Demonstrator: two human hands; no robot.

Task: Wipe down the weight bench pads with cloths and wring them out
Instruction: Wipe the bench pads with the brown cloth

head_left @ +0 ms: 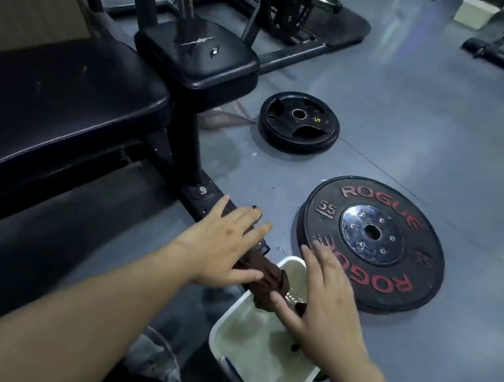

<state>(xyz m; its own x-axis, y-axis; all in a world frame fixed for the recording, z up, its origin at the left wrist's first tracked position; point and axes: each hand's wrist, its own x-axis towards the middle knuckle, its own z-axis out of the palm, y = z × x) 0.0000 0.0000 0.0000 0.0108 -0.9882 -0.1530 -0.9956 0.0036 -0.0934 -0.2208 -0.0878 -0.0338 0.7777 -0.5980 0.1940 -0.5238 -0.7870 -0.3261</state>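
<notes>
A twisted dark brown cloth [268, 283] hangs over a white tub [227, 314] of murky water, stretched between my two hands. My left hand [225, 244] holds its left end under the palm and thumb, fingers stretched out. My right hand [325, 304] pins the right end the same way, fingers spread. A trickle of water runs off the cloth into the tub. The long black bench pad [57, 110] lies at the left. The smaller black seat pad [197, 54], its top torn, stands behind it.
A large black "ROGUE 55" weight plate [371, 240] lies on the grey floor right of the tub. A smaller black plate [299, 122] lies further back. The bench's black steel foot [208, 198] runs under my left hand. Gym machines stand along the far edge.
</notes>
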